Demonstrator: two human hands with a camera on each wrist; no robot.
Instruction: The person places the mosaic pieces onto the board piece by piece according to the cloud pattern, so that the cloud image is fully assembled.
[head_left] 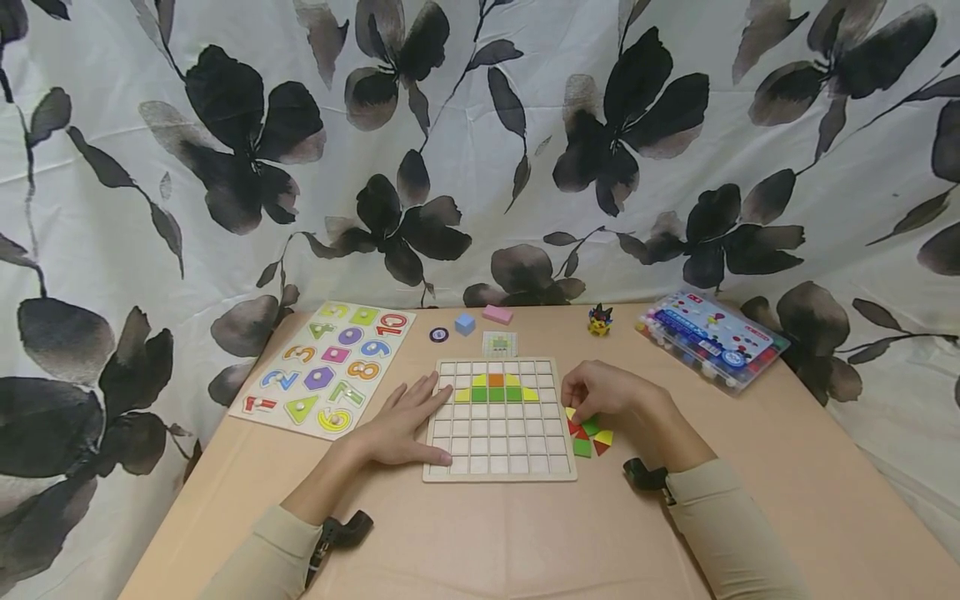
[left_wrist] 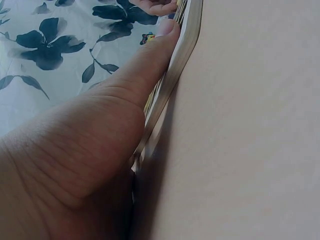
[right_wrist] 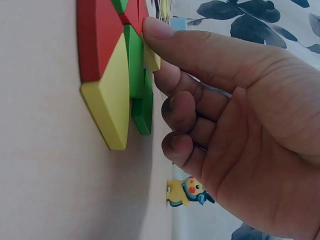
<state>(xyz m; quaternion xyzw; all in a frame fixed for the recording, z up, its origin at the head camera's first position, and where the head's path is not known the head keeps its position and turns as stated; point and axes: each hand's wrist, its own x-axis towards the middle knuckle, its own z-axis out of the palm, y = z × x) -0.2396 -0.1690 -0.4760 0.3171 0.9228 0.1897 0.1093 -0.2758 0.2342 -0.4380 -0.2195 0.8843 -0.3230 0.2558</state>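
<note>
A square wooden grid board (head_left: 491,450) lies in the middle of the table. In its upper rows sit green blocks (head_left: 497,394), an orange block (head_left: 496,380) and yellow pieces. My left hand (head_left: 401,423) rests with spread fingers on the board's left side, the thumb along its near left part. Right of the board, my right hand (head_left: 611,390) pinches a small yellow block (right_wrist: 152,61) between thumb and index finger, its other fingers curled. Below that hand lies a pile of red (right_wrist: 97,40), green (right_wrist: 135,62) and yellow (right_wrist: 111,100) blocks.
A number and shape puzzle board (head_left: 322,379) lies at the left. Behind the grid are a small pattern card (head_left: 499,343), a blue cube (head_left: 465,324), a pink block (head_left: 497,314) and a round disc (head_left: 438,334). A yellow figurine (head_left: 599,320) and a plastic case (head_left: 712,337) stand back right.
</note>
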